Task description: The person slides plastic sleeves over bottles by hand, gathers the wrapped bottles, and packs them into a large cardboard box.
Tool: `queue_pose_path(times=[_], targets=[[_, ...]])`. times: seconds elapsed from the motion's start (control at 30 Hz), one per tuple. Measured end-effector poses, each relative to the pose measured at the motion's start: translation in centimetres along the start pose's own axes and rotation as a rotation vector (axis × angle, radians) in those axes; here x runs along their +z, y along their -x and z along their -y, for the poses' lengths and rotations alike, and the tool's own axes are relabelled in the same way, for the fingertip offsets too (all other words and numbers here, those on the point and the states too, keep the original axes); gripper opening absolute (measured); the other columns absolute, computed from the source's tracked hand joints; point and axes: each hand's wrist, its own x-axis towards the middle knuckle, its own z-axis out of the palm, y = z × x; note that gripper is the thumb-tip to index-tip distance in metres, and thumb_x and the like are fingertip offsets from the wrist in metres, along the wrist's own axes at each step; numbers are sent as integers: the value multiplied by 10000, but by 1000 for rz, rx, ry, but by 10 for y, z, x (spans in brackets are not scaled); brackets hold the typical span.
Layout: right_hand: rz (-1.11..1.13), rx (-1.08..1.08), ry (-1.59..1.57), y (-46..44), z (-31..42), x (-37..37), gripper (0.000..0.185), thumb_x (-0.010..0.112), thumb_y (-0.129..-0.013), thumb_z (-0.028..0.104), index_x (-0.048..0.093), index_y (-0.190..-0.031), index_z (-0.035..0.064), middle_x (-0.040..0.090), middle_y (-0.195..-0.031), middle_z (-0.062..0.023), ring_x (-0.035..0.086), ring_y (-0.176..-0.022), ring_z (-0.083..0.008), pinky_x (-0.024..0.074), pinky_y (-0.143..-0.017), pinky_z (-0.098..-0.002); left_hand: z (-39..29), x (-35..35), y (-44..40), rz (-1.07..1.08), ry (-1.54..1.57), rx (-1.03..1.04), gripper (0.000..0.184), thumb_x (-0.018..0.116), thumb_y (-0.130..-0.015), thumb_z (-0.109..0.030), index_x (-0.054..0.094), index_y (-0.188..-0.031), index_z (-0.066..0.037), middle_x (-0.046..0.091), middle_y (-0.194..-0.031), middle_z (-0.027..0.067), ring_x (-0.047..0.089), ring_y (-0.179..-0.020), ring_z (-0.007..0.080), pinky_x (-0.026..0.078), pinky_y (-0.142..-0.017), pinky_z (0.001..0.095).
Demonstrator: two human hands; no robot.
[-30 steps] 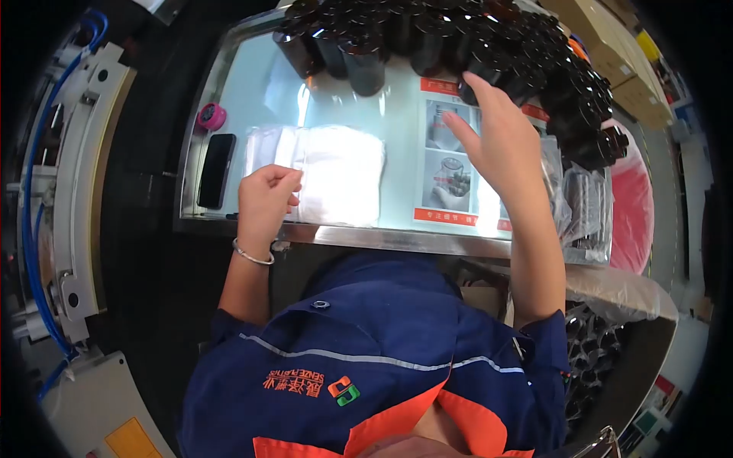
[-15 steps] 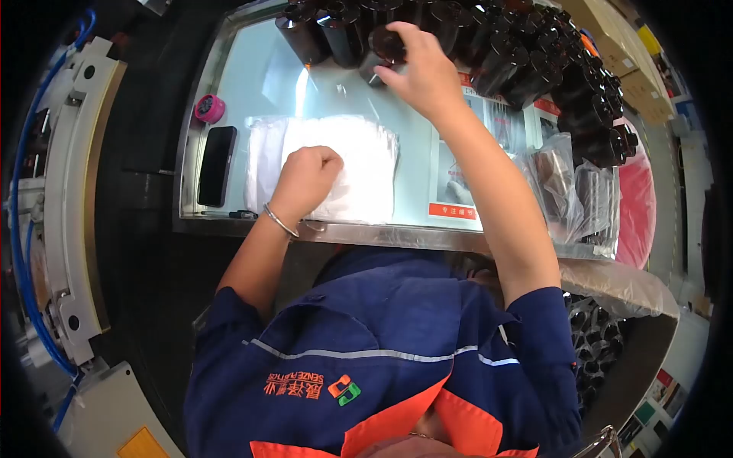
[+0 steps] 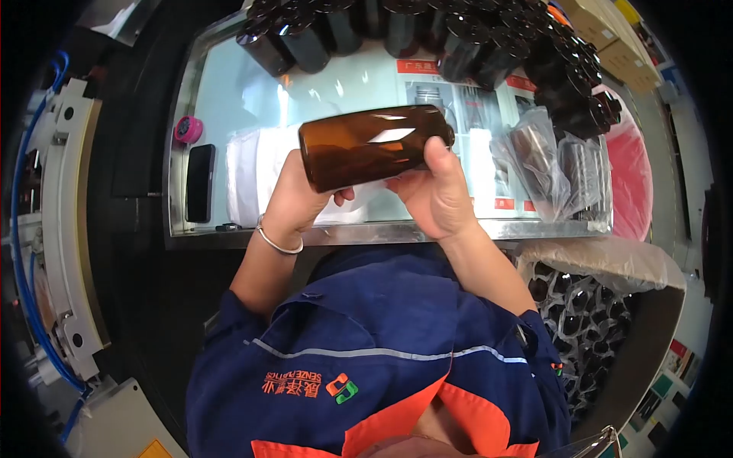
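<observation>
An amber bottle (image 3: 374, 145) lies on its side in the air above the table, base to the left and neck end to the right. My right hand (image 3: 439, 191) is closed round the neck end, thumb on top. At the base end, my left hand (image 3: 298, 195) is closed on the bottle from below; its fingers curl underneath and are partly hidden. Below both hands is a stack of white plastic bags (image 3: 244, 179) on the glass-topped table (image 3: 229, 91).
Several dark bottles (image 3: 305, 46) stand along the table's far and right sides. Plastic-wrapped bottles (image 3: 534, 164) lie at right. A phone (image 3: 200, 183) and a pink round container (image 3: 188, 130) sit at left. A lined carton (image 3: 657, 305) of bottles stands at lower right.
My right hand has brought a bottle from the far row towards me, and it is now tilted on its side. My left hand has gone from a fist over the bags to the bottle's base.
</observation>
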Motion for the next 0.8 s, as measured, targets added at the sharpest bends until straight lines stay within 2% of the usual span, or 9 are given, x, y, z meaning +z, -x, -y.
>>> queue_pose_path(times=[0.1,0.23,0.33,0.4,0.47,0.6,0.67,0.73,0.8], targets=[[-105,-97,3,7,14,-15,509,588,-883,371,511,-1245,22,605,-1178,-136,582,-1088,-255,459,-967,-447,-3,6,-2,-44,232,-188,87,638,-866,-41,627,-914,31,627,-712,78,561,-546,105,444,-492,221],[-144,-390,350,25,36,-23,643,758,-724,113,412,-1252,-8,565,-1150,-124,583,-1029,-205,473,-928,-350,1,9,2,22,495,-72,61,637,-870,-28,616,-907,16,640,-756,104,576,-572,111,447,-501,221],[-190,-393,583,43,49,-11,708,793,-663,60,415,-1261,38,543,-1168,-103,572,-1016,-190,447,-947,-326,5,25,9,49,325,78,60,648,-847,15,617,-898,12,649,-781,109,583,-583,111,456,-507,221],[-98,-581,952,45,49,-12,732,797,-638,51,433,-1273,42,555,-1170,-111,580,-1035,-227,461,-929,-330,4,36,13,45,261,124,75,666,-815,53,630,-866,12,658,-791,110,585,-582,109,464,-504,219],[21,-705,1217,43,40,-13,789,823,-582,60,466,-1286,46,516,-1242,-171,537,-1136,-339,451,-955,-378,0,41,18,405,179,188,63,680,-794,63,649,-829,21,660,-780,113,586,-558,112,467,-493,210],[112,-640,1365,48,46,-8,838,842,-561,89,468,-1310,107,456,-1307,-188,533,-1140,-367,460,-948,-394,-5,40,20,462,132,76,68,686,-778,77,664,-826,34,656,-782,125,594,-556,117,461,-482,201],[132,-558,1370,50,41,-6,837,844,-560,99,476,-1311,133,439,-1325,-191,531,-1143,-374,464,-944,-400,-8,35,19,477,363,115,80,681,-771,88,671,-834,39,653,-767,122,600,-552,114,455,-474,192],[262,-312,1376,49,37,-8,817,852,-556,119,502,-1293,170,414,-1352,-186,486,-1194,-390,453,-959,-419,-31,39,20,580,8,141,81,697,-742,77,670,-812,46,656,-763,103,608,-551,103,455,-474,207],[288,-271,1328,45,32,-15,750,832,-568,119,531,-1254,159,426,-1348,-182,448,-1232,-404,455,-955,-434,-36,46,20,631,-189,310,63,690,-764,46,667,-821,34,657,-771,80,616,-590,103,463,-515,227]])
